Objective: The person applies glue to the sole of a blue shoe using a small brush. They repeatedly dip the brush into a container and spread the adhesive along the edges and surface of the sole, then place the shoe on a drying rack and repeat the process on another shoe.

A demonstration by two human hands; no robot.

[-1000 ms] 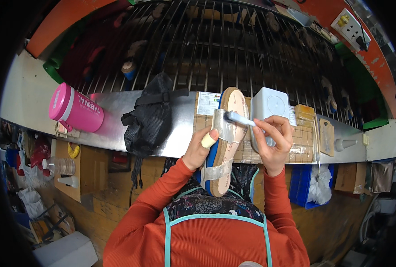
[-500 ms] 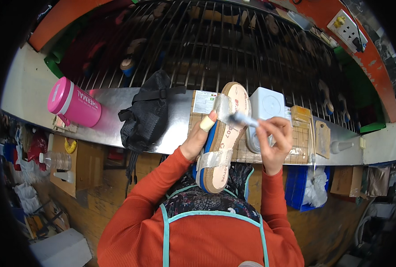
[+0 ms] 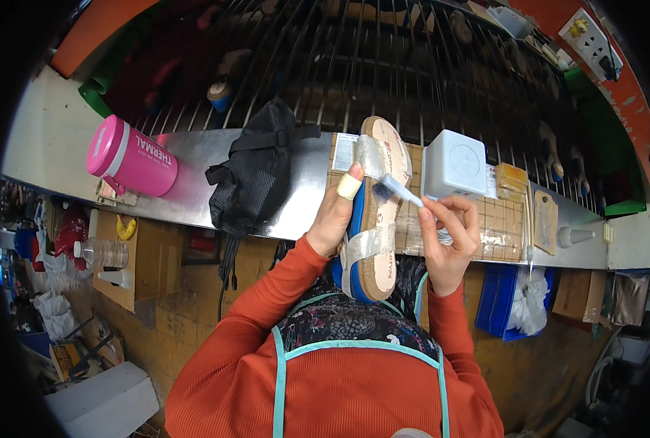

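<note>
My left hand [image 3: 331, 223], with a pale yellow wrap on the thumb, grips a sandal [image 3: 386, 219] along its left side. The sandal is held lengthwise, its pale printed face toward me. It has a brown cork-like edge, two whitish straps across it, and a blue body underneath that looks like a shoe last. Between the fingertips of my right hand [image 3: 453, 237] is a small brush [image 3: 407, 191] with a light handle and dark bristles. The bristles are at the sandal's edge just below the upper strap; whether they touch cannot be made out.
A white square container [image 3: 455, 162] stands on a gridded cardboard sheet [image 3: 496, 226], beside a yellowish block [image 3: 512, 177]. To the left are a black mesh bag [image 3: 256, 171] and a pink jug [image 3: 139, 157]. Beyond the bench, metal bars [image 3: 383, 66] form a rack. Below hangs a blue bin [image 3: 491, 303].
The brush tip has shifted from the sandal's pale face toward its left edge. The sandal stays in my left hand, and the whole view has shifted slightly.
</note>
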